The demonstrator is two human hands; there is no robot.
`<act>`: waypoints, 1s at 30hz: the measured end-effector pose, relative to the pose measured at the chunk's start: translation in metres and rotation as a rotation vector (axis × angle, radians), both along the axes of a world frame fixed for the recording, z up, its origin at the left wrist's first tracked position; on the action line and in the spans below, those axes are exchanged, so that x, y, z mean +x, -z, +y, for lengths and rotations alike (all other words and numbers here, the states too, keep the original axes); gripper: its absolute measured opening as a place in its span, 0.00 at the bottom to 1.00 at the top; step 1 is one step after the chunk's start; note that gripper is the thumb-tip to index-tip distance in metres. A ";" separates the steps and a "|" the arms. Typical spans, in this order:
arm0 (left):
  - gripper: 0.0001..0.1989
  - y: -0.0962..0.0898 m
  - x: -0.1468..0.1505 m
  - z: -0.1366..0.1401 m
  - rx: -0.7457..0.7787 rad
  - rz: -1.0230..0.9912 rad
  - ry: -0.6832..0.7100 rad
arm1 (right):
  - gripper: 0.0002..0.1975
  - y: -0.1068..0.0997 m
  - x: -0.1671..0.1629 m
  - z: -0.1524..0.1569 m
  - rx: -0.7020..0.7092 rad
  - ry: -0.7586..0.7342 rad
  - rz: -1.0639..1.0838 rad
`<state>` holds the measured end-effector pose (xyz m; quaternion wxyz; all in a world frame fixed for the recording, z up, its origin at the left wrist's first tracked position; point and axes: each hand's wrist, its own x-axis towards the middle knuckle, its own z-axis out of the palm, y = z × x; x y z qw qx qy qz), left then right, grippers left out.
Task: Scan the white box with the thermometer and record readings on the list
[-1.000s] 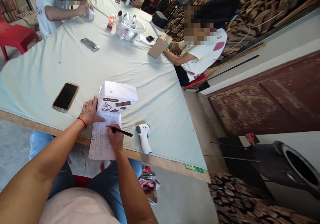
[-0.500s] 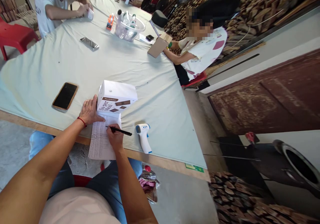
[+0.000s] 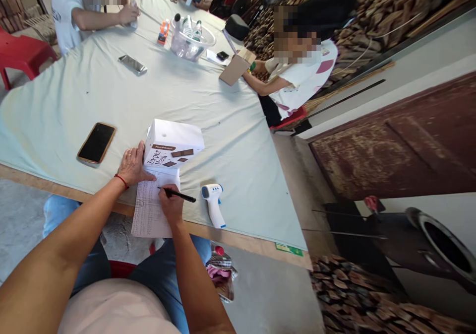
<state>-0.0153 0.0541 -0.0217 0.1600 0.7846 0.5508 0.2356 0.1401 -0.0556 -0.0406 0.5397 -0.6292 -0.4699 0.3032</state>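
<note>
Head view: my two hands are at the near edge of the cloth-covered table (image 3: 245,170).
Right hand: my right hand (image 3: 172,206) is closed round the black pen (image 3: 183,196), its tip down at the written sheet (image 3: 150,215).
Left hand: my left hand (image 3: 133,166) lies spread, not gripping, thumb on the sheet, fingers beside the white box (image 3: 178,138).
Pen: light and stiff, I judge, perhaps slick; best pinched low, near the tip.
Sheet: below the box, its near end past the table edge; thin, likely easy to crease or slide, so best pressed flat near the writing.
Box: probably light card that would dent; I'd hold it by opposite sides.
Thermometer: the white thermometer (image 3: 214,207) lies right of the pen, apart from my hand.
</note>
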 end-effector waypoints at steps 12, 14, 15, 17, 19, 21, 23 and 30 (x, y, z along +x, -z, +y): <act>0.75 -0.004 0.000 0.000 -0.012 0.023 0.001 | 0.08 0.001 0.000 -0.001 0.012 0.006 -0.010; 0.74 -0.005 0.000 0.000 -0.015 0.028 0.000 | 0.08 0.001 0.000 -0.001 0.008 0.019 -0.007; 0.74 -0.005 0.000 0.000 -0.018 0.030 -0.002 | 0.08 0.001 0.001 -0.001 0.003 0.028 -0.004; 0.74 -0.006 0.000 0.000 -0.022 0.025 -0.003 | 0.08 0.000 0.001 -0.001 -0.004 0.030 0.000; 0.75 -0.006 0.001 0.000 -0.021 0.016 -0.004 | 0.08 0.000 0.001 -0.001 -0.008 0.018 -0.001; 0.75 -0.006 0.001 -0.001 -0.017 0.010 -0.003 | 0.08 0.000 0.001 -0.001 -0.007 0.017 -0.004; 0.75 -0.007 0.001 -0.001 -0.019 0.008 -0.001 | 0.08 0.000 0.001 -0.001 -0.007 0.024 -0.004; 0.75 -0.008 0.000 -0.001 -0.032 0.007 0.000 | 0.07 -0.002 0.001 -0.001 -0.005 0.026 -0.017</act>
